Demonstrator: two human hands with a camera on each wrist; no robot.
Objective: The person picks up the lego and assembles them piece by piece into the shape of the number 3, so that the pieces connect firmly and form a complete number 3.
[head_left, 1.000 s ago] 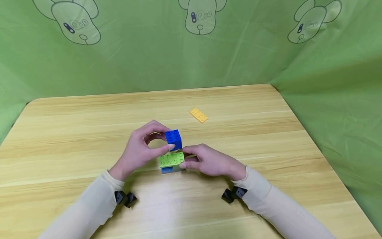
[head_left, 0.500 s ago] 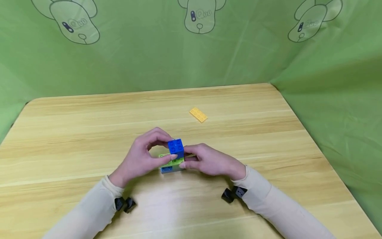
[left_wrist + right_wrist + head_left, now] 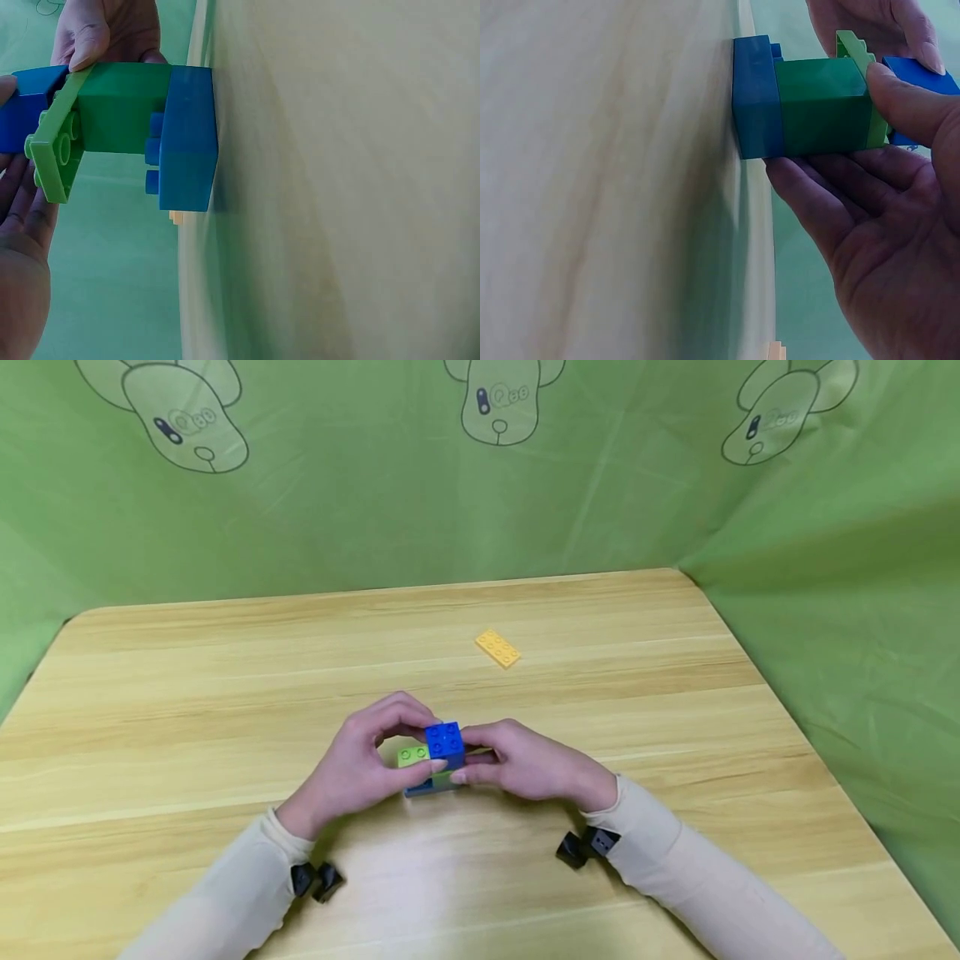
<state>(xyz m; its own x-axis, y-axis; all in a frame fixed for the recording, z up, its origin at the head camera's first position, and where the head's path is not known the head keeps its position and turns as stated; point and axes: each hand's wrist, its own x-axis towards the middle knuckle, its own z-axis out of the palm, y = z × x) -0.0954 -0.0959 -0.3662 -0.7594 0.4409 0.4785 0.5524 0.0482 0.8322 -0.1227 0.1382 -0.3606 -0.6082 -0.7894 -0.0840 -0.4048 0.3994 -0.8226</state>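
Observation:
My left hand [image 3: 360, 764] pinches a blue building brick [image 3: 446, 740] between thumb and fingers. That brick sits slightly tilted over the right end of a light green plate [image 3: 412, 754], with a narrow gap showing in the wrist views; whether they touch I cannot tell. Under the plate stands a dark green brick [image 3: 124, 109], set on a blue base brick [image 3: 189, 139] that rests on the table. My right hand [image 3: 528, 764] holds this stack from the right, thumb at the plate's edge and fingers along the far side [image 3: 825, 202].
A yellow-orange plate [image 3: 498, 648] with studs lies farther back on the wooden table [image 3: 225, 693]. Green cloth [image 3: 375, 510] printed with cartoon heads hangs behind the table and along its right side.
My left hand has brought the blue brick down and a little to the right, from above the stack onto or just over the light green plate. The right hand has kept its place.

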